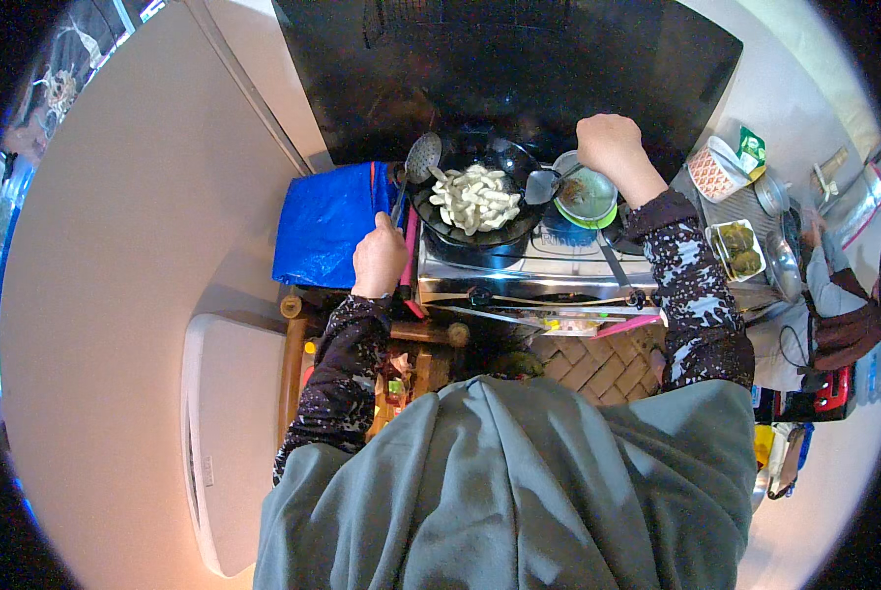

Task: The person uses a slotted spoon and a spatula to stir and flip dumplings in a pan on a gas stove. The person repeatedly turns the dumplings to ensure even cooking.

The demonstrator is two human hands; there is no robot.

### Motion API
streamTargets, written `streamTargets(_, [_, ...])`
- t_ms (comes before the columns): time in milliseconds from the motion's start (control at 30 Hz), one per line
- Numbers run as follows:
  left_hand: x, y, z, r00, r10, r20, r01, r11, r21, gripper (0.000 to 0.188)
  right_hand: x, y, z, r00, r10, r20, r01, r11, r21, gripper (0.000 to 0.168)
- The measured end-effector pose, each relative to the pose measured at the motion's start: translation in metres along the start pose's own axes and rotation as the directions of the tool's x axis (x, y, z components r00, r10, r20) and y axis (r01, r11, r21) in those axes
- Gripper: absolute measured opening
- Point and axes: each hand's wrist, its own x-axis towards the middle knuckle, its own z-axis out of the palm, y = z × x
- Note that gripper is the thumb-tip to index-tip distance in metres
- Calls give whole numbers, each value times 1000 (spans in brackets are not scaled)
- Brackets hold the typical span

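Observation:
My left hand grips the handle of a perforated metal skimmer, whose round head is at the wok's left rim. A dark wok sits on the stove and holds a heap of pale, elongated food pieces. My right hand is closed around the handle of a turner; its flat blade hangs by the wok's right rim. Under that handle is a pale bowl with brownish bits inside, above a bright green rim.
The steel gas stove has a dark panel behind it. A blue covered item stands left. To the right are a patterned container, a tray of greenish-brown food and a metal lid. Another person is at far right.

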Motion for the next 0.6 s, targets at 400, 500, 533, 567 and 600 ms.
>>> streamTargets(400, [-7, 20, -1, 996, 0, 93, 2, 1000, -26, 21, -31, 8, 179, 952, 108, 286, -260, 779, 571, 34])
streamTargets(500, [-6, 16, 6, 995, 12, 95, -8, 999, -40, 22, -61, -33, 197, 906, 241, 347, -422, 551, 720, 34])
streamTargets(533, [-6, 17, 5, 994, -7, 106, 17, 995, -95, 24, -66, -42, 201, 901, 279, 333, -434, 536, 724, 33])
streamTargets(567, [-5, 19, 4, 996, 7, 87, 0, 996, -85, 23, -69, -50, 206, 893, 317, 319, -445, 521, 728, 32])
streamTargets(600, [-5, 23, 2, 997, 22, 68, -17, 997, -78, 23, -71, -53, 207, 883, 356, 304, -456, 508, 730, 31])
